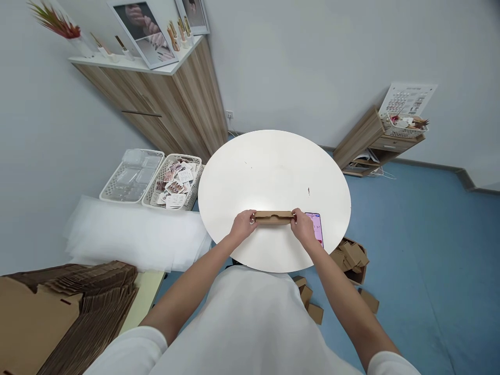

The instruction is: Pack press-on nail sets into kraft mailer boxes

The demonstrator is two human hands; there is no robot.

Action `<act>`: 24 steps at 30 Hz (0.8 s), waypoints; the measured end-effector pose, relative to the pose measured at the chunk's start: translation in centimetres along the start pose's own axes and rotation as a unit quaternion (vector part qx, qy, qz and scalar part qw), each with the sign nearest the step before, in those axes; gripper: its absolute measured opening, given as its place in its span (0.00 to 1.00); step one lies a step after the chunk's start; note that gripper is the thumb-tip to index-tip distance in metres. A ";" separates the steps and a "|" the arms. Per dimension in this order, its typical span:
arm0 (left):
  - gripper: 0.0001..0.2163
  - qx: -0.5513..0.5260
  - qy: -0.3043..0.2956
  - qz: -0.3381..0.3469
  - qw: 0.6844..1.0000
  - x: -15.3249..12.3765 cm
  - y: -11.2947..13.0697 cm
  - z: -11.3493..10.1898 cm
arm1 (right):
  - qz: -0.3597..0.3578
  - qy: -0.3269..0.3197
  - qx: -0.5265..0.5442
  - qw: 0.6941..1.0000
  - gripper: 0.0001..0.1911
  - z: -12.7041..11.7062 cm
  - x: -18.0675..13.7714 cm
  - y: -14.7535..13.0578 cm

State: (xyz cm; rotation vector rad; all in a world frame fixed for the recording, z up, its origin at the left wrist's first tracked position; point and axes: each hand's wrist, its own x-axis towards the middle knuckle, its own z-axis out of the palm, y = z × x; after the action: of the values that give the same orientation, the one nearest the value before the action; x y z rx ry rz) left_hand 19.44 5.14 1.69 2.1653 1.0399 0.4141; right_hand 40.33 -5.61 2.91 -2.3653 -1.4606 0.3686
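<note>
Left hand [242, 224] grips the left end of the box [273, 221]; right hand [302, 226] grips the right end, fingers closed on the cardboard. Box lies directly between the hands, touching both, its long side across the near half of the table [273, 166]. Can't tell whether its base rests on the table or sits just above.

Step looks like folding or closing the box; exact stage too small to read. To do it well, the person should hold both ends level, press left and right evenly, and square the corners before pushing any flap home. Light thumbs: thin walls could buckle. Bracing the base on the table should help against skew.

Farther out: phone [316, 225] lies on the table's near right, just beside the right hand, so sideways swing there risks a knock. Flat cardboard [103, 307] is off the table's near left; more boxes [354, 256] off its near right.
</note>
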 end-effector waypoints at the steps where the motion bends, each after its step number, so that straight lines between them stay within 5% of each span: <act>1: 0.15 -0.002 -0.002 0.000 1.000 0.0 0.0 0.0 | -0.007 0.000 -0.009 1.000 0.12 -0.1 -0.1 0.0; 10: 0.16 -0.030 -0.021 0.004 0.999 -0.4 0.2 -0.9 | -0.091 -0.017 0.045 0.995 0.09 -0.5 -1.3 0.9; 18: 0.15 -0.119 -0.038 -0.105 0.987 -0.4 -1.0 -0.1 | 0.088 -0.024 0.256 0.962 0.10 0.1 -0.8 0.9; 24: 0.22 -0.088 -0.025 -0.082 0.992 -0.6 -1.5 -0.1 | 0.052 -0.054 0.291 0.954 0.22 0.1 -0.9 1.2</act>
State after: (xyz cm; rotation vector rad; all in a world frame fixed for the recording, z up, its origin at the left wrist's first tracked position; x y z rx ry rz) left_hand 18.17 5.37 0.75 1.9106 1.1006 0.3586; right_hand 40.84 -6.90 2.38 -1.9615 -1.0741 0.8391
